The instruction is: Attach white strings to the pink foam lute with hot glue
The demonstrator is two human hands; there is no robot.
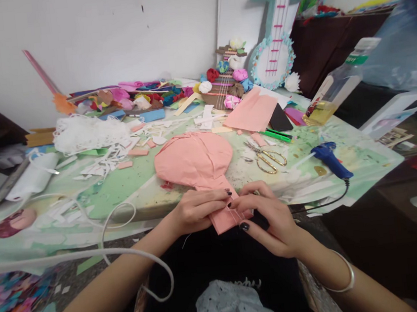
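Observation:
A pink paper-covered lute model [194, 157] lies with its round, creased body on the table edge and its flat neck pointing toward me. Thin white strings [235, 216] cross the neck near its end. My left hand [195, 211] is closed around the neck's left side, fingers lying over its top. From the right, my right hand [273, 221] has its fingertips and thumb on the neck's end beside the strings. Whether it also pinches a string is too small to tell.
Gold-handled scissors [266, 160], a green cutter [277, 135] and a blue glue gun [331, 159] lie to the right. A bottle [335, 88] stands beyond. White string [88, 131] and paper scraps [104, 159] are left. A white cable [140, 255] loops over my left forearm.

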